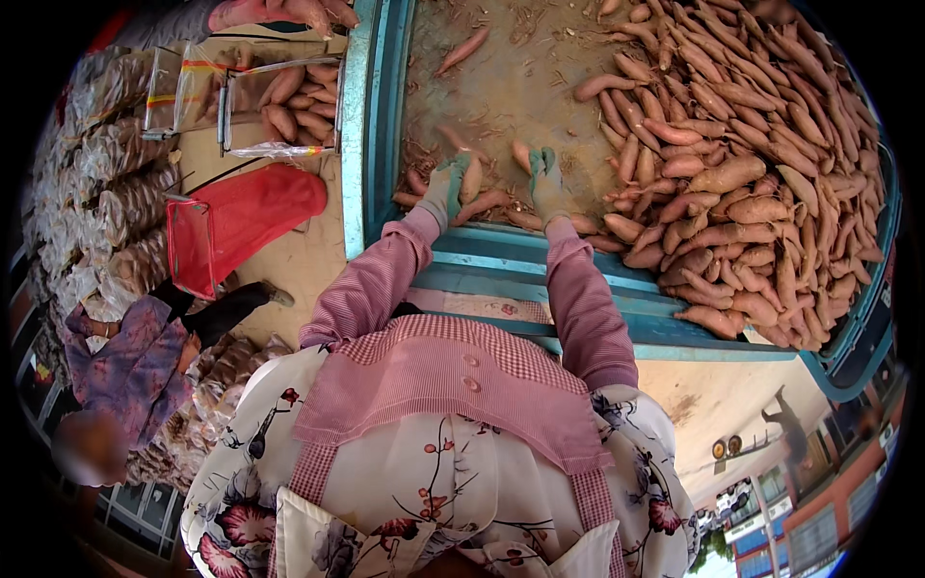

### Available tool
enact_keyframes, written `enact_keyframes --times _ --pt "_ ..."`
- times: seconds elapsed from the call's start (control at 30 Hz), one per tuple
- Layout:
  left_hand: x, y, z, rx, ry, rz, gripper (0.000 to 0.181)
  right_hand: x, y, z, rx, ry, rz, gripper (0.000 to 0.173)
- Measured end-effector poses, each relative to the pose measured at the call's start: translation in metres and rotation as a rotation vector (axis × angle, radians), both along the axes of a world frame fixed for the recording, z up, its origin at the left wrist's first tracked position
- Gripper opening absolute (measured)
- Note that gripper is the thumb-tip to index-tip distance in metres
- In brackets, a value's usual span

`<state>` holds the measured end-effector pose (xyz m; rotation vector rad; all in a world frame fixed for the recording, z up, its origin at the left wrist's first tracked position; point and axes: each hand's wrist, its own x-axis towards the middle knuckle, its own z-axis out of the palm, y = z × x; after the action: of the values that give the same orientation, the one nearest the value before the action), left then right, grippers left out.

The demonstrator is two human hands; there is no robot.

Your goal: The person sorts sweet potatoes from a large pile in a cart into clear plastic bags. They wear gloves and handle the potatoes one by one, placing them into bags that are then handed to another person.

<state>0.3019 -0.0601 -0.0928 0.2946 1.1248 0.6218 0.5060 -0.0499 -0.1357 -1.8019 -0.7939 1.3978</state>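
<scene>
Both of my hands wear grey gloves with green coating and reach into a blue metal truck bed [433,246]. My left hand [444,189] grips a sweet potato [471,180] near the bed's left corner. In my right hand [547,185] is another sweet potato [520,154], its upper end showing past the fingers. Between and below the hands, more sweet potatoes [480,206] lie along the near wall. A large heap of sweet potatoes [723,188] fills the bed's right side.
Left of the bed stand clear-sided bags on frames, one with sweet potatoes [300,101] inside. A red mesh bag [253,220] hangs on a frame nearer me. A person [130,368] is beside stacked filled plastic bags [108,202]. Another person's hand [246,13] is at the upper left.
</scene>
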Motion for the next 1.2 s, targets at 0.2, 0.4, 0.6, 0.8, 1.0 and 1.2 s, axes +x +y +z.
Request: enact_keyframes --times 0.2,0.4,0.6,0.8,1.0,1.2 --pt "-0.048 -0.016 -0.063 0.086 1.033 -0.539 0.060 0.045 0.003 -0.042 -0.090 -0.720 0.540 0.067" --pt "-0.066 -0.021 -0.055 0.182 1.258 -1.393 0.059 0.006 0.026 -0.072 -0.196 -0.762 0.734 0.067" --pt "-0.073 0.022 -0.052 0.345 0.402 -0.429 0.047 0.037 0.040 -0.053 -0.404 0.731 0.181 0.052" --pt "0.017 0.078 0.007 0.000 -0.459 0.052 0.034 0.032 0.024 0.032 -0.555 1.321 -0.064 0.050" --pt "0.010 0.057 0.052 0.120 -0.234 0.134 0.027 0.016 0.023 0.105 -0.640 1.565 0.166 0.047" --pt "-0.012 0.039 0.094 0.143 -0.406 0.423 0.024 -0.011 0.001 0.115 -0.455 1.574 0.303 0.042"
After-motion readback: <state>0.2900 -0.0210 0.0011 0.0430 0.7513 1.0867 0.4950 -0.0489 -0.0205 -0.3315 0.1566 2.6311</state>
